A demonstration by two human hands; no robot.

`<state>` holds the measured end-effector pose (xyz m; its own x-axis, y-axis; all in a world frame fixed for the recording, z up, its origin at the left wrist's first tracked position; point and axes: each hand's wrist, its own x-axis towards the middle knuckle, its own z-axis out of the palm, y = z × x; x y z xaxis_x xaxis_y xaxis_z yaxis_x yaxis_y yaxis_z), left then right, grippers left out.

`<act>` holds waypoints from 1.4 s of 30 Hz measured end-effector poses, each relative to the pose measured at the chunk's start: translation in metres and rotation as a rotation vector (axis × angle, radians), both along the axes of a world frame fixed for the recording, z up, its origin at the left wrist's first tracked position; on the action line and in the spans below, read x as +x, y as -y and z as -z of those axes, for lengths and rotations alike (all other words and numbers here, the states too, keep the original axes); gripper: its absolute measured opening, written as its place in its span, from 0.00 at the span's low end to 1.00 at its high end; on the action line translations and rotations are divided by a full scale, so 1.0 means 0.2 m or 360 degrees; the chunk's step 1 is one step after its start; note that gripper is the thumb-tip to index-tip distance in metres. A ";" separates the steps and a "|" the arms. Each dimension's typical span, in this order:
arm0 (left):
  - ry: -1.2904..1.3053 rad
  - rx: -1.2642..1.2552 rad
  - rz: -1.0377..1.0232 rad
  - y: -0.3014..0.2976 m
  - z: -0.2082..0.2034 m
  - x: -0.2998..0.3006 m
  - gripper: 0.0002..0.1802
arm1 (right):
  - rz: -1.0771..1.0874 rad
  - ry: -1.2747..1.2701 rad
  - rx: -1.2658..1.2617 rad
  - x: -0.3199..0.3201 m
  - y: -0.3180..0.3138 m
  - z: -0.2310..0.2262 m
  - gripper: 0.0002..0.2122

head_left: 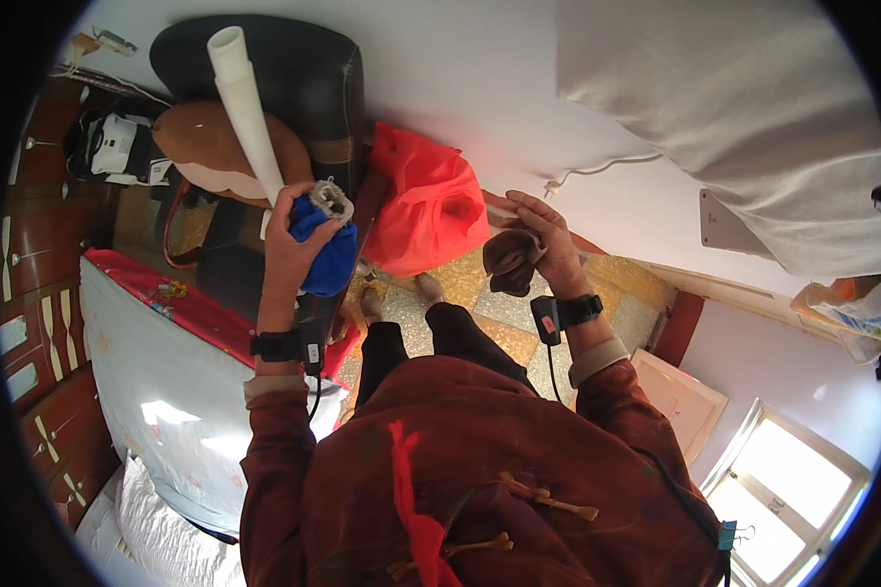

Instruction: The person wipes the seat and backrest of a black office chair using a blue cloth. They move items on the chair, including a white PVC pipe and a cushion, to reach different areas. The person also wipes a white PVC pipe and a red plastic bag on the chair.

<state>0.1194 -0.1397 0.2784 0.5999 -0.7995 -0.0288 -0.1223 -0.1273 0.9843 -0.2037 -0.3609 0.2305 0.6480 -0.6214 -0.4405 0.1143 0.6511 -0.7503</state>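
Both hands at work above a tiled floor (485, 303), seen from the wearer's head. We see the left hand (301, 245) bent around a blue bundle (331, 259) of soft-looking material with a grey, fuzzy opening turned upward; its grip is clenched on this piece. A white tube (248, 122) slants up from behind the same fingers, and we cannot tell whether it is clasped too or merely rests against them. The right hand (550, 240) grasps a dark brown bundle (511, 260), folded over on itself, with some fingers reaching out toward the left. Between the two, near both but in neither grip, lies a red bag (426, 201) of thin material, beside the dark chair (308, 88); its mouth we cannot make out. We judge the step in hand to be one of holding and handling: each bundle is lifted clear and the two are kept well apart. In our judgement, any next move calls for a steady left grip, since a loosened thumb might drop the blue bundle or let the tube slip, and for a light right grip that keeps the brown folds together.
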 end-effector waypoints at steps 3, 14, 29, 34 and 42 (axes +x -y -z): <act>0.0017 -0.0003 0.0029 0.01 0.01 0.00 0.29 | 0.0082 -0.0157 -0.0072 -0.09 0.02 0.05 0.14; 0.0026 -0.0025 0.0014 0.02 0.01 -0.01 0.28 | -0.0319 -0.2176 -0.1570 -0.50 0.18 0.40 0.24; 0.0062 0.0017 0.0116 0.02 0.00 -0.03 0.30 | -0.0716 -0.0517 -0.1584 0.57 -0.31 -0.16 0.29; -0.0054 0.0078 0.0134 0.00 -0.04 -0.04 0.31 | -0.0739 -0.0189 -0.1388 0.86 -0.46 -0.18 0.30; 0.1132 0.0167 0.0149 -0.12 -0.29 0.00 0.22 | -0.0633 -0.0362 -0.1277 0.86 -0.48 -0.12 0.27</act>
